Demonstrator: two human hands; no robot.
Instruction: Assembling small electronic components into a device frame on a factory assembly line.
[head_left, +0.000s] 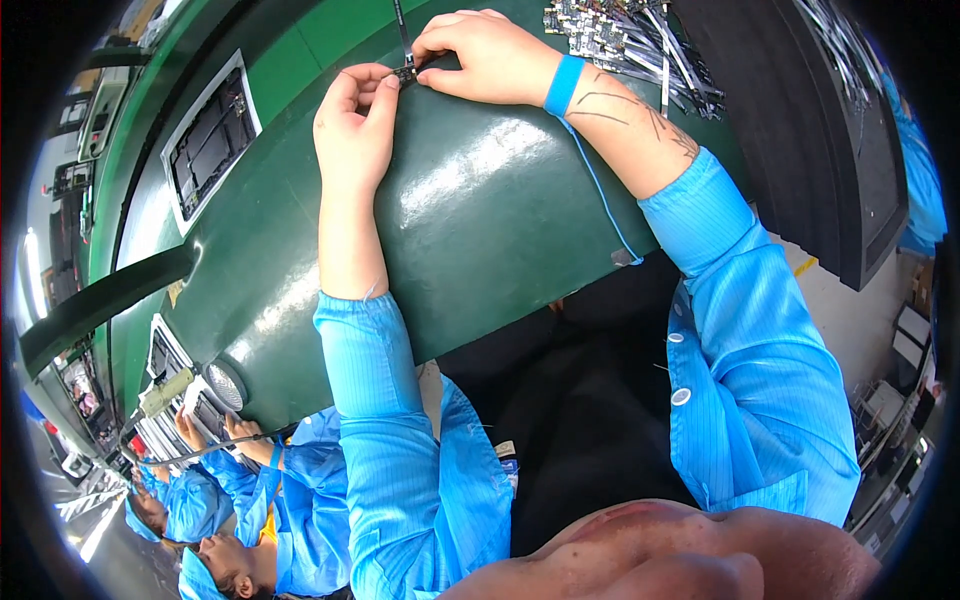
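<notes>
Both hands meet at the far side of the green table. Between thumb and fingers, my left hand (358, 130) pinches one end of a small dark circuit board (405, 73). My right hand (495, 60) comes in from the other side, thumb and fingers closed on the board's right edge. A narrow dark flat cable (401, 25) runs up from the board, away from me. Fine details between the fingertips are too small to make out. A blue wrist strap (565, 85) circles my right wrist.
A pile of small boards with flat cables (640, 45) lies beyond my right forearm. The strap's blue cord (600, 195) reaches the near edge of the green table (480, 250). A white-framed tray (185, 165) stands left, a black bin (800, 150) right. Co-workers in blue (300, 530) sit lower left.
</notes>
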